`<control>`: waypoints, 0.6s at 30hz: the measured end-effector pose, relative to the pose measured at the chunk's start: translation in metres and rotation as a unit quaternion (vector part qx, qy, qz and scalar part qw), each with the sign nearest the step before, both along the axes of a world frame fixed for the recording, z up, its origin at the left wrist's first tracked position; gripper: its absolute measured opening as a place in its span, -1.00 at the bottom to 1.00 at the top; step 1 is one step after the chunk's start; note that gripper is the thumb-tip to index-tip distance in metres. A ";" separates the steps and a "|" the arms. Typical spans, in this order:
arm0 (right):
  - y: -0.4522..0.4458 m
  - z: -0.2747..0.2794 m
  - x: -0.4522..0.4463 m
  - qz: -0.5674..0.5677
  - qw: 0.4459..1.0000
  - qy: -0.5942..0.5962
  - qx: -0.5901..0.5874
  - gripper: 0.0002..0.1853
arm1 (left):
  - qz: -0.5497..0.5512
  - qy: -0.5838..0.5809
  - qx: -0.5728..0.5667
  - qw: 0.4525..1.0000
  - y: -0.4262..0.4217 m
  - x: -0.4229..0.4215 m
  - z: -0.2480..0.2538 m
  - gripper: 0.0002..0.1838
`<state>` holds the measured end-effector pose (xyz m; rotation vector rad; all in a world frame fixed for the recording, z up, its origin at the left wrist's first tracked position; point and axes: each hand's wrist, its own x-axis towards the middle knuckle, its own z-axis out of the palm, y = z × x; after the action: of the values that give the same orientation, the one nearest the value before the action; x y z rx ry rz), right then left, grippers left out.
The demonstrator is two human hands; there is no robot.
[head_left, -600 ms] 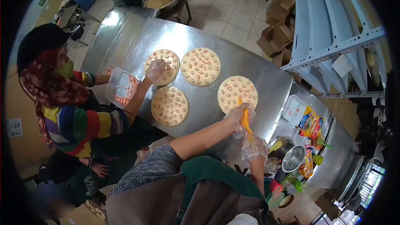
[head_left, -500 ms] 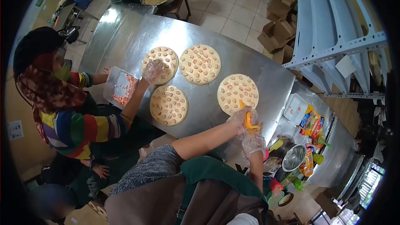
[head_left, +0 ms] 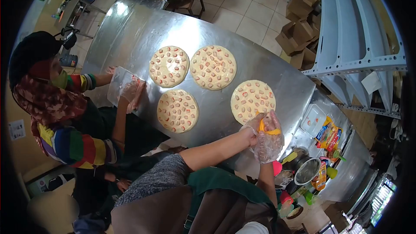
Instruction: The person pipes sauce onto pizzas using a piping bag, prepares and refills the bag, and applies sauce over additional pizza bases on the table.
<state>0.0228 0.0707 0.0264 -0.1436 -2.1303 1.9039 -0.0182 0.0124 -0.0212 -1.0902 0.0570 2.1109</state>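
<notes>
Both my hands wear clear plastic gloves and are together at the table's near edge. My right hand (head_left: 268,146) is closed around an orange, soft-looking item (head_left: 269,131), perhaps a bag of orange filling; the gloves partly hide it. My left hand (head_left: 252,131) grips the same item from the left, its fingers bent against it. Just beyond my hands lies a round, pale dough disc (head_left: 253,100) dotted with pinkish chunks. Further left lie more topped discs: one at the back (head_left: 213,67), one beside it (head_left: 169,66) and one nearer me (head_left: 177,110).
At left, a co-worker's gloved hand (head_left: 131,92) is at a clear tub (head_left: 118,87) of pink pieces. A metal bowl (head_left: 307,171), a white tray (head_left: 313,120) and colourful packets (head_left: 329,133) sit at right. Blue metal shelving (head_left: 359,67) stands beyond the steel table (head_left: 216,123).
My hands have shifted slightly right, and the orange item is now bunched between them instead of stretched toward the disc. The co-worker's hand has moved from a disc back to the tub.
</notes>
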 end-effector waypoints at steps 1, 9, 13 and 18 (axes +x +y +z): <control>0.001 -0.008 0.001 0.008 1.000 0.000 -0.004 -0.47 | 0.000 0.007 0.010 1.000 -0.002 0.000 0.005 -0.71; -0.014 -0.003 0.002 0.002 0.994 -0.052 -0.100 -0.49 | -0.008 0.063 0.048 0.997 -0.010 0.010 -0.017 -0.60; -0.011 -0.009 0.007 0.025 0.995 -0.051 -0.081 -0.49 | -0.011 0.075 0.056 0.996 -0.012 0.012 -0.018 -0.68; -0.012 -0.009 0.010 0.028 0.996 -0.045 -0.073 -0.52 | -0.003 0.076 0.055 0.996 -0.015 0.011 -0.007 -0.72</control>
<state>0.0329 0.0587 0.0169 -0.2064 -2.0699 2.1235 -0.0074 -0.0026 -0.0285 -0.8640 0.0161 2.1614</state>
